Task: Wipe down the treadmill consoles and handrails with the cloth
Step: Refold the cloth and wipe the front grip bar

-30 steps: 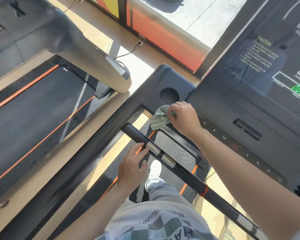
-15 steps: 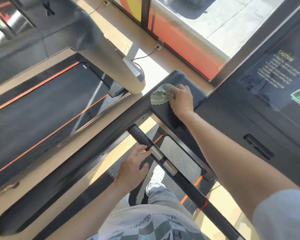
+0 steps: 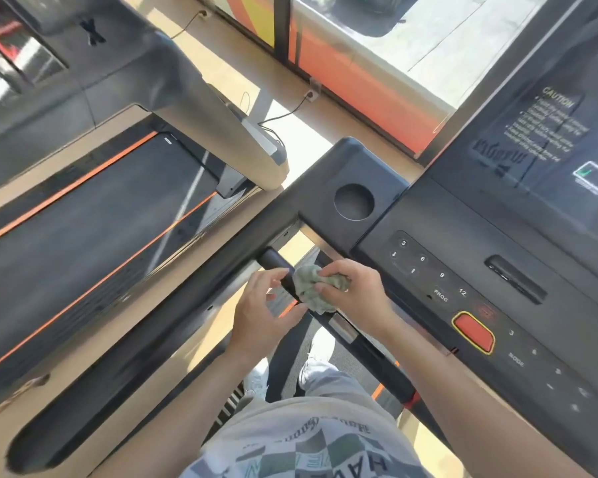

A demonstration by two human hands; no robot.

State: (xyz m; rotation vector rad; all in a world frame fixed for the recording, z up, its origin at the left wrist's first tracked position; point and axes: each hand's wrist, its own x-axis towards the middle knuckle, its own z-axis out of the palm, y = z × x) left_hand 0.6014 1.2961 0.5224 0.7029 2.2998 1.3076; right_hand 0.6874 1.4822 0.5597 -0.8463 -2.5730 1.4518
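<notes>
I see right hand point(image 3: 354, 292) fingers curled round green cloth point(image 3: 314, 288) | cloth pressed on handrail bar point(image 3: 276, 262) below console point(image 3: 470, 270) | left hand point(image 3: 263, 313) half-curled beside cloth, grip unclear

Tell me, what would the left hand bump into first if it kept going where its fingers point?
Probably the green cloth, bunched on the black handrail bar in the right hand. The left hand points that way, almost touching, though depth is hard to judge.
</notes>
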